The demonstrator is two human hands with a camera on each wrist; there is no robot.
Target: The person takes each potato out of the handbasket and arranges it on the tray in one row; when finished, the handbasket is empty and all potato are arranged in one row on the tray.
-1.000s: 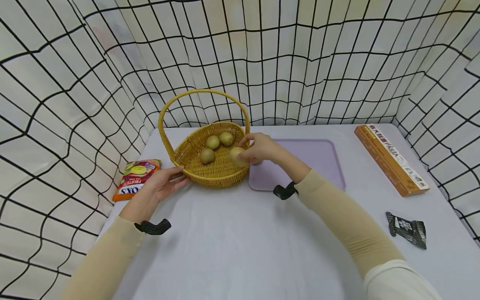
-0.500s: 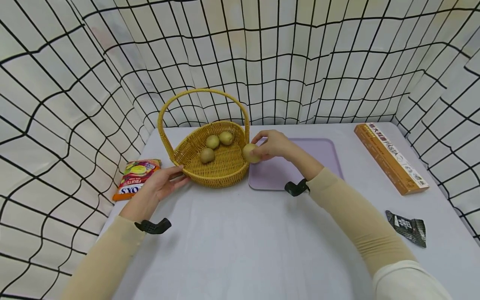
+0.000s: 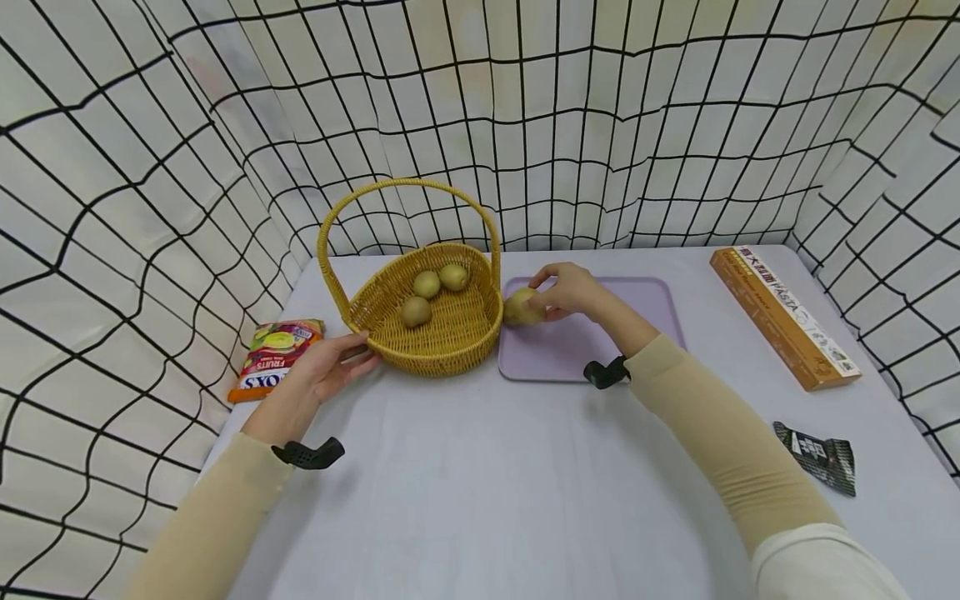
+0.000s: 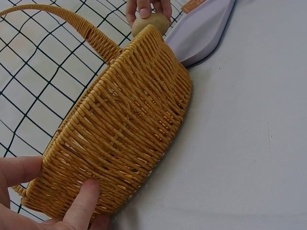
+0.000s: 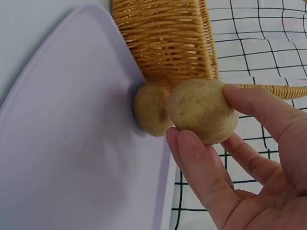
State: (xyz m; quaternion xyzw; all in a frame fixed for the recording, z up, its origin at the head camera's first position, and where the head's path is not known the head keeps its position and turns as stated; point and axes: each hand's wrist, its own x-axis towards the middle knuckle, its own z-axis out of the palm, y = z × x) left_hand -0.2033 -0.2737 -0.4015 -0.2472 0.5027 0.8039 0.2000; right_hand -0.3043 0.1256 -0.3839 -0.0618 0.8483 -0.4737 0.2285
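- And here's the right hand [image 3: 567, 293], fingers [image 5: 199, 165] pinching one potato [image 5: 204, 111] from opposite sides, a firm-looking hold!
- That potato hangs over the basket-side edge of the lilac tray [image 5: 72, 134]; whether it touches the basket [image 3: 438, 364], I can't tell.
- Right behind it, a second potato [image 5: 151, 110] sits on the tray, close against the basket.
- Over to the left hand [image 3: 318, 372]: fingers fairly straight, resting on the basket's rim and outer wall, apparently steadying it.
- Inside the basket, three more potatoes [image 3: 427, 284].
- The step looks like carrying one potato between basket and tray; which way, this moment doesn't settle.
- The next move seems to call for keeping that pinch, clearing both rim and neighbouring potato, and loosening only once it's supported.
- Farther out on the counter [image 3: 480, 483]: snack bag [image 3: 276, 358], pasta box [image 3: 783, 318], black packet [image 3: 816, 457].
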